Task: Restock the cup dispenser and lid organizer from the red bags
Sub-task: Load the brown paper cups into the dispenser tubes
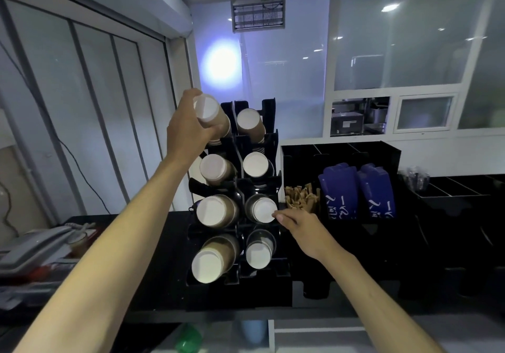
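A: Dim overall, with a cool bluish cast. A bright round glare spot (pixel 222 64) burns on the back wall, and small ceiling-light reflections dot the glass panels (pixel 396 41).

B: The black counter (pixel 153 243) sinks into shadow. Straight lines bow at the edges, and the bottom strip is blurred.

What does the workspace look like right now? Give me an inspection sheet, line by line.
Surface: black counter.
Job's things: black cup dispenser, two columns of four slots, a cup stack in each; red bags not seen.
Clutter: blue packets, brown sachets, grey telephone.
Grippers: left hand grips the top-left cup stack; right hand fingertips touch the third-row right cup.
Cables: black cable on left wall.
Surroundings: glass partitions, wall-mounted insect lamp.
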